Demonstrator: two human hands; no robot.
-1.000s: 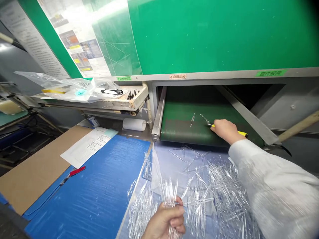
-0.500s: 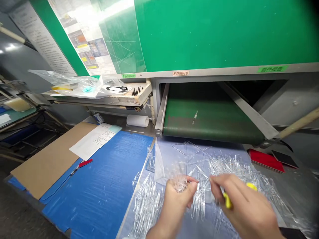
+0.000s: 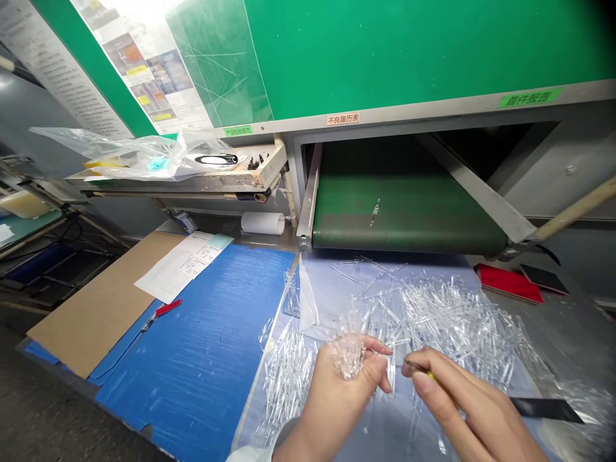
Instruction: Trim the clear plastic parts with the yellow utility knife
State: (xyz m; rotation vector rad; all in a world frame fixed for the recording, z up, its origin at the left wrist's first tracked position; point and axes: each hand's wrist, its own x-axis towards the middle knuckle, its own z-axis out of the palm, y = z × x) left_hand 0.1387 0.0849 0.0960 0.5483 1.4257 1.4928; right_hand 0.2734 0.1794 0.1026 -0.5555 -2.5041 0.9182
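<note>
My left hand [image 3: 337,398] is curled around a small bunch of transparent plastic rods [image 3: 349,356], palm up. A few centimetres to its right, my right hand [image 3: 462,404] pinches a yellow-handled tool [image 3: 430,376], mostly hidden by the fingers, with its thin tip [image 3: 408,363] pointing towards the bunch. Below both hands lies a loose heap of similar rods [image 3: 457,324] on a pale plastic sheet [image 3: 322,276]. A smaller heap [image 3: 286,378] lies to the left. One rod [image 3: 375,212] rests on the green conveyor belt [image 3: 409,218].
Left of the sheet lies a blue corrugated board [image 3: 192,366] on cardboard [image 3: 86,301], with papers [image 3: 183,266] and a red-handled cutter [image 3: 166,309]. A black strip [image 3: 543,409] lies at lower right. A red folder [image 3: 510,283] sits beyond it.
My right hand has come back from the conveyor belt to beside my left hand, over the heap. My left hand has moved from the bottom edge up to the rods, now holding a smaller bunch.
</note>
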